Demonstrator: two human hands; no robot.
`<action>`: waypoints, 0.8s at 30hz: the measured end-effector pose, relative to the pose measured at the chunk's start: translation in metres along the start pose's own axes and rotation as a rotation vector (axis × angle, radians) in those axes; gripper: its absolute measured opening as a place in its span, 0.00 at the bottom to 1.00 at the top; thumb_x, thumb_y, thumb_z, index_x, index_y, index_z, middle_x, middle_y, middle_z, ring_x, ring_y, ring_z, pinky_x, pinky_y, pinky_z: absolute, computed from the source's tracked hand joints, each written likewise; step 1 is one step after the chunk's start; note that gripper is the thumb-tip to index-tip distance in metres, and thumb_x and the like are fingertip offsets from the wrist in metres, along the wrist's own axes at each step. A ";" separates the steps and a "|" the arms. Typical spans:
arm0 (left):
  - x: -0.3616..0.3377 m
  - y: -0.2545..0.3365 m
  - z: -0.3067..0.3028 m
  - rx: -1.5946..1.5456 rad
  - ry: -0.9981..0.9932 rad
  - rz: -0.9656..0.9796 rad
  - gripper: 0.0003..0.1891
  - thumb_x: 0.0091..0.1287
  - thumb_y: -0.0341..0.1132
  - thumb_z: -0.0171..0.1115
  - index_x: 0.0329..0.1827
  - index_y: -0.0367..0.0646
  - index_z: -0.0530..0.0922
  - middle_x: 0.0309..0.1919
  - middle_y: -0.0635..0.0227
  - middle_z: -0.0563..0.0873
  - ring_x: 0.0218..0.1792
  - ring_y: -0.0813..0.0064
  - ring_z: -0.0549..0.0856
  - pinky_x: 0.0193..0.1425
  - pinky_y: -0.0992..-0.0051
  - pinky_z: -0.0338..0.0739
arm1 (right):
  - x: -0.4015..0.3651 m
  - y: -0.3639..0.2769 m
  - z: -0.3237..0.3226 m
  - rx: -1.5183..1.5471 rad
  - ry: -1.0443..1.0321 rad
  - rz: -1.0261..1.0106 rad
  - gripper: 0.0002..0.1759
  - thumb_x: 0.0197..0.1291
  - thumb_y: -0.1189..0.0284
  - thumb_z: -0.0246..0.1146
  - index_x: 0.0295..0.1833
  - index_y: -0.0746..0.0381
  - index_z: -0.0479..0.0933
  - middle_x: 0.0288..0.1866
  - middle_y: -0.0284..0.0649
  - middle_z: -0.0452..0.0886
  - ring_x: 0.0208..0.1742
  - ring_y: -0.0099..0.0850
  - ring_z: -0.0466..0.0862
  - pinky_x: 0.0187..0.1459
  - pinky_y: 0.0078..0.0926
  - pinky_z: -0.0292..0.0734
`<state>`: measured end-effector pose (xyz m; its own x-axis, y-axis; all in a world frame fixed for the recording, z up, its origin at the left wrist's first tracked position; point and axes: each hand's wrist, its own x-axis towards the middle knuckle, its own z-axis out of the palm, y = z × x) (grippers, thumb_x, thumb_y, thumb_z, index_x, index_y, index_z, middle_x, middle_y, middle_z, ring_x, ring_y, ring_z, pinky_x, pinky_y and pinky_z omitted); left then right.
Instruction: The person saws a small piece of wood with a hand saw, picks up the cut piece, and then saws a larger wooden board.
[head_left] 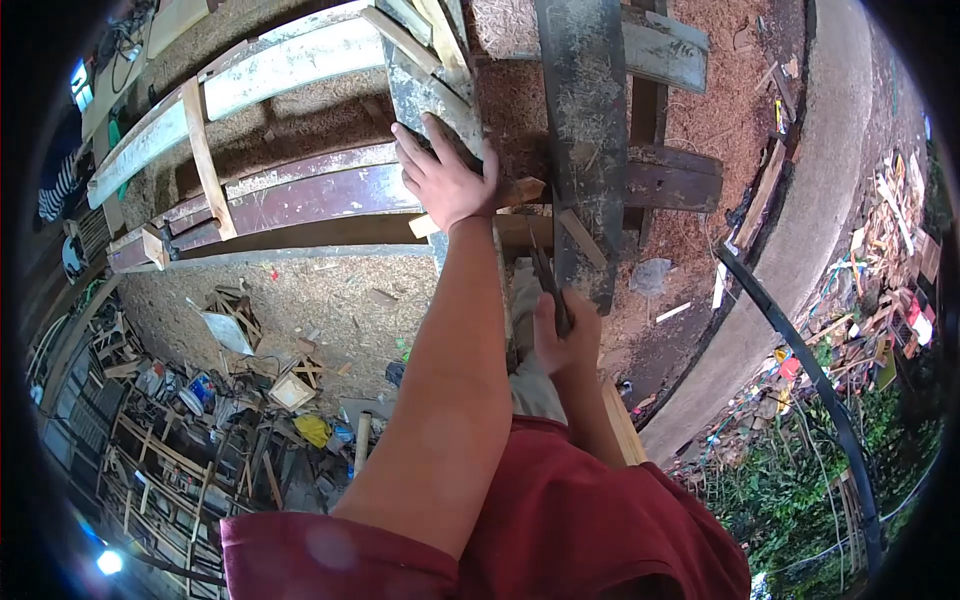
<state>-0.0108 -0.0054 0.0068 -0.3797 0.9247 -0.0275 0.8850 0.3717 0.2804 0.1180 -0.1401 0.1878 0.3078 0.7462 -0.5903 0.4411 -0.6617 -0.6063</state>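
Observation:
My left hand (447,182) lies palm down with fingers spread on a worn, pale-spattered board (412,98). A dark patch shows between its thumb and fingers. Under the wrist a short light wood strip (521,191) runs crosswise, both ends sticking out. My right hand (568,335) is wrapped round a dark narrow tool (545,275) with a thin pointed end aimed up and away from me; its exact kind I cannot tell. Just beyond that hand, a wide dark plank (588,130) covered in sawdust stretches away, with a small wood piece (583,238) on it.
Long white-painted beam (290,70) and purplish beam (310,197) lie across the left, with a slat (205,150) over them. Sawdust covers the ground. Wood scraps (292,388) sit lower left. A concrete curb (790,240) and black pipe (800,350) curve along the right.

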 end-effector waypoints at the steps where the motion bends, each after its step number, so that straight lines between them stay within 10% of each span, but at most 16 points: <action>1: 0.000 -0.002 0.003 0.005 0.006 0.007 0.49 0.67 0.57 0.67 0.88 0.47 0.60 0.87 0.39 0.54 0.84 0.36 0.61 0.81 0.40 0.62 | -0.004 -0.003 -0.001 0.018 -0.001 0.008 0.17 0.73 0.67 0.67 0.31 0.65 0.75 0.20 0.47 0.76 0.20 0.40 0.78 0.28 0.38 0.71; 13: -0.002 -0.003 0.006 0.074 -0.001 0.016 0.47 0.66 0.51 0.65 0.89 0.48 0.60 0.87 0.40 0.55 0.83 0.37 0.62 0.80 0.40 0.64 | -0.015 -0.002 -0.011 0.085 -0.034 0.085 0.13 0.73 0.68 0.67 0.36 0.65 0.79 0.22 0.49 0.78 0.23 0.45 0.82 0.29 0.37 0.75; 16: -0.002 -0.001 0.006 0.069 0.010 0.030 0.47 0.66 0.51 0.65 0.89 0.47 0.60 0.87 0.40 0.55 0.83 0.36 0.63 0.80 0.39 0.65 | 0.002 -0.011 0.002 0.088 0.010 -0.030 0.15 0.76 0.68 0.64 0.34 0.65 0.77 0.21 0.37 0.75 0.22 0.24 0.74 0.27 0.32 0.68; 22: -0.003 -0.005 0.009 0.095 0.035 0.056 0.46 0.67 0.50 0.64 0.88 0.47 0.60 0.86 0.38 0.56 0.82 0.35 0.64 0.79 0.39 0.66 | -0.019 0.002 -0.005 0.169 0.005 0.058 0.16 0.76 0.67 0.65 0.35 0.66 0.78 0.21 0.35 0.74 0.23 0.19 0.72 0.26 0.30 0.66; 24: -0.004 -0.004 0.008 0.080 0.041 0.053 0.44 0.69 0.49 0.63 0.88 0.48 0.61 0.86 0.38 0.58 0.81 0.35 0.65 0.80 0.40 0.65 | -0.015 -0.003 -0.008 0.120 -0.042 0.091 0.14 0.73 0.67 0.67 0.36 0.66 0.79 0.23 0.45 0.78 0.25 0.37 0.81 0.31 0.37 0.74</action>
<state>-0.0104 -0.0098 -0.0014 -0.3410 0.9397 0.0251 0.9222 0.3292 0.2030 0.1191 -0.1485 0.2028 0.3047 0.6809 -0.6660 0.3080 -0.7321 -0.6075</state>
